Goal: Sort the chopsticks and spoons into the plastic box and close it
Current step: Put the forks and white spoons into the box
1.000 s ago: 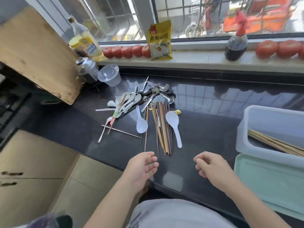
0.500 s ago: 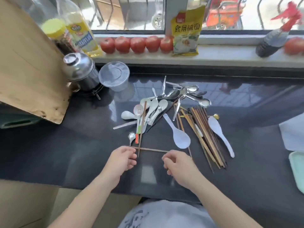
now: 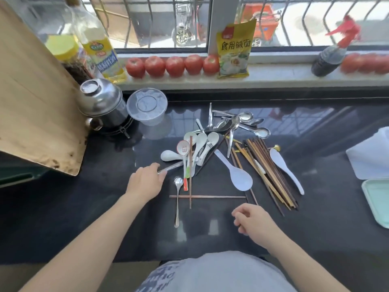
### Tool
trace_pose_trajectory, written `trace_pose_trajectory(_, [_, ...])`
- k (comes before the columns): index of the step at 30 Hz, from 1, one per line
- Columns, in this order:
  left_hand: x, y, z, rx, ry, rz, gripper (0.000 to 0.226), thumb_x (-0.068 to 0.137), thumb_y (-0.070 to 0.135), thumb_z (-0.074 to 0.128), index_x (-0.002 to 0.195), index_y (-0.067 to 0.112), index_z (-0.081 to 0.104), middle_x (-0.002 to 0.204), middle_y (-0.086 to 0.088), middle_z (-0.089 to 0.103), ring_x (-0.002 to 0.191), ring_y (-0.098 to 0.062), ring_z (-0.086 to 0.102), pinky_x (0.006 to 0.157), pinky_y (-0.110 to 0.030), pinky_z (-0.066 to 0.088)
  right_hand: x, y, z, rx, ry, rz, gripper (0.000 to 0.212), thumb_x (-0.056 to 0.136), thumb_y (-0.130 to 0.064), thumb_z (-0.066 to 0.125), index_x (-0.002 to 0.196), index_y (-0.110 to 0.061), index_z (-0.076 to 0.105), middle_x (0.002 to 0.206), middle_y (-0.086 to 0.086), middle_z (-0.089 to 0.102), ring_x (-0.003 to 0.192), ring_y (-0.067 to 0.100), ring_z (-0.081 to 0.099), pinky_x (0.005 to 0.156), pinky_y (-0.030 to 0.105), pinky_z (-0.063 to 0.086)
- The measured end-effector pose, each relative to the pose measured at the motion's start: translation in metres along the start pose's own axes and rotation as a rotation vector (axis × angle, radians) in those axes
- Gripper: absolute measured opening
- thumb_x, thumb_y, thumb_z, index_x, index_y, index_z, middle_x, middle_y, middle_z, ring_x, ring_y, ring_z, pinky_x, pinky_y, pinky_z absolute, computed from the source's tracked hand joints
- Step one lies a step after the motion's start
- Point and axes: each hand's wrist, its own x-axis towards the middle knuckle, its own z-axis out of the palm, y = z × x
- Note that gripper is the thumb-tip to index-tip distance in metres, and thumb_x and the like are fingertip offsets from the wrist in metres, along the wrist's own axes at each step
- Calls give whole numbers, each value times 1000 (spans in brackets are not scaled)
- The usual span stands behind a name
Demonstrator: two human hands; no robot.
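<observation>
A heap of metal and white ceramic spoons (image 3: 202, 144) lies mid-counter, with a bundle of brown chopsticks (image 3: 267, 171) to its right. Two white plastic rice paddles (image 3: 237, 175) lie among them. My left hand (image 3: 145, 182) pinches the end of a long metal utensil handle (image 3: 171, 167) at the heap's left edge. One chopstick (image 3: 207, 196) lies crosswise near me, crossed by another (image 3: 190, 171). My right hand (image 3: 252, 220) hovers loosely curled just below the crosswise chopstick's right end, holding nothing. The plastic box (image 3: 368, 157) and its green lid (image 3: 376, 199) peek in at the right edge.
A wooden board (image 3: 35, 98) leans at the left. Beside it stand a steel pot (image 3: 101, 104) and a clear plastic tub (image 3: 147, 106). Tomatoes (image 3: 172, 66), an oil bottle (image 3: 99, 45), a yellow packet (image 3: 234, 49) and a dark bottle (image 3: 330, 57) line the windowsill.
My left hand has left the crosswise chopstick and moved up-left onto the metal handle. My right hand has drawn back toward me. The view has swung left, so the box is mostly out of frame.
</observation>
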Motion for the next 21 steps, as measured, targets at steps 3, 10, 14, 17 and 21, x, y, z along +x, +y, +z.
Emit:
trace_pose_trajectory(3, [5,3,-5,-395,-228,-115,32,102,38,40,111,16,62,94,-7,72,91,-30,63,82,-40,50,-1,3,14,-3,-61,11,19,96,-18,53,90,-21,70,77,-2,74,60,9,64,70,32,58])
trace_pose_trajectory(10, [-12,-2,-5,-823,-320,-265,30,98,22,46,85,7,68,54,-2,56,56,-22,46,66,-30,42,9,-18,17,-13,-100,-32,17,98,-23,54,93,-20,70,81,-3,75,62,8,66,72,30,57])
trace_pose_trajectory(14, [-24,-21,3,-907,-235,-411,24,92,15,49,72,8,62,49,-4,52,53,-22,41,60,-30,36,16,-22,18,-4,-103,-34,17,98,-25,54,93,-20,69,83,-2,75,64,9,66,73,31,57])
trace_pose_trajectory(17, [-37,-35,3,-906,-190,-481,22,89,12,50,68,10,57,49,-3,51,54,-23,42,63,-32,35,19,-21,19,-9,-121,-24,16,98,-25,55,93,-20,70,82,-1,75,65,10,67,72,31,57])
trace_pose_trajectory(21, [-53,-44,1,-842,-173,-488,22,87,9,48,66,10,55,48,-2,49,52,-24,41,61,-32,31,22,-20,20,-15,-140,-9,17,98,-22,55,94,-17,70,82,-1,75,64,11,65,74,32,57])
